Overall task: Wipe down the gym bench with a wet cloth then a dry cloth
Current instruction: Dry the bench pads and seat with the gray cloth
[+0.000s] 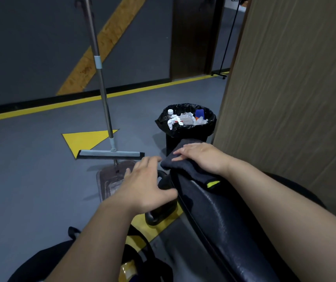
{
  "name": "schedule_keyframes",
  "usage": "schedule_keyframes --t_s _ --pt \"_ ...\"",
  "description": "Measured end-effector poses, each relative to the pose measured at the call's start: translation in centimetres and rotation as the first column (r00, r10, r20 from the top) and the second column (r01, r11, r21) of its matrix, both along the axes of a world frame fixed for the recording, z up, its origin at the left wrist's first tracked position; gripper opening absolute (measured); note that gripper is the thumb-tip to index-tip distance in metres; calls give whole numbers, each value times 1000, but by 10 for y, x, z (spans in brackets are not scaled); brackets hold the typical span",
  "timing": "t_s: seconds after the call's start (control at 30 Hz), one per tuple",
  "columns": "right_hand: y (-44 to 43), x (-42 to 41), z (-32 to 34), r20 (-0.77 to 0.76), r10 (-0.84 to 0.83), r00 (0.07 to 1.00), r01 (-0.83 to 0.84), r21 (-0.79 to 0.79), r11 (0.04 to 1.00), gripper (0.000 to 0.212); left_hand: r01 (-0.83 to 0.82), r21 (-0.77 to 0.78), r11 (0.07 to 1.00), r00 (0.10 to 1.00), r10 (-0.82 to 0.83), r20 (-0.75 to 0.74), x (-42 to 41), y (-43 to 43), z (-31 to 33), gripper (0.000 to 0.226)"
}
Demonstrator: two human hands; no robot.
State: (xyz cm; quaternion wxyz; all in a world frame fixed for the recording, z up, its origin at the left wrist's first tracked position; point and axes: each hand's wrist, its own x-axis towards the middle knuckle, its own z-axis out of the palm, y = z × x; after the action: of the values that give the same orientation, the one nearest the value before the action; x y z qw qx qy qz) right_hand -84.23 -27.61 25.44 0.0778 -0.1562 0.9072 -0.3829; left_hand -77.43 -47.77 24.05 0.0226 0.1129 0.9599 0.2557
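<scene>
Lined bin [184,130] past the bench [224,210]: crumpled paper [173,121], a bottle [170,112], perhaps plastic [187,117]

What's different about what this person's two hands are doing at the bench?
The right hand lies flat on the dark cloth draped over the end of the bench. The left hand is off the cloth, beside the bench. The right hand rests on a surface, while the left hand seems to hover, fingers spread. Both are bare and open.

The long silver metal pole [101,82] is running off the top edge. The left hand [144,188] is hiding much of a black rounded floor object [161,217].
</scene>
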Motion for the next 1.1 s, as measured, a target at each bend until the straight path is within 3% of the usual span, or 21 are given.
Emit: schedule_keyframes --t_s 0.13,0.2,0.27,0.4,0.53,0.67,0.73,0.87,0.97,1.1 --pt "-4 8 -3 -55 -6 998 5 -21 1000 18 -30 44 999 997 33 -69 -2 -5 0 58" --pt "-8 11 -8 -108 -18 994 24 61 998 55 -34 41 999 993 38 -114 -5 -7 0 53" --pt "-14 16 -9 -203 -43 978 100 280 955 83 -32 32 999 991 36 -130 -5 -7 -1 52" --pt "-21 36 -7 -265 -18 964 149 485 861 94 -5 8 1000 988 6 -151 -4 -8 -3 50" --pt "-22 55 -9 -266 67 962 103 578 810 88 51 32 998 987 -46 -156 -2 -6 -3 47" --pt "-21 90 -11 -257 125 958 43 562 826 55 94 57 994 982 -84 -167 0 -3 -3 48" --pt "-21 108 -14 -240 167 956 13 607 795 49 102 57 993 981 -91 -171 1 0 -3 46" --pt "-21 142 -19 -261 110 959 87 641 763 61 144 97 985 976 -125 -179 3 11 0 35" --pt "-20 171 -21 -293 14 956 190 655 731 78 173 139 975 970 -145 -193 6 20 3 41" --pt "-22 214 -35 -378 -51 924 309 664 681 82 202 134 970 965 -174 -195 11 36 1 43"
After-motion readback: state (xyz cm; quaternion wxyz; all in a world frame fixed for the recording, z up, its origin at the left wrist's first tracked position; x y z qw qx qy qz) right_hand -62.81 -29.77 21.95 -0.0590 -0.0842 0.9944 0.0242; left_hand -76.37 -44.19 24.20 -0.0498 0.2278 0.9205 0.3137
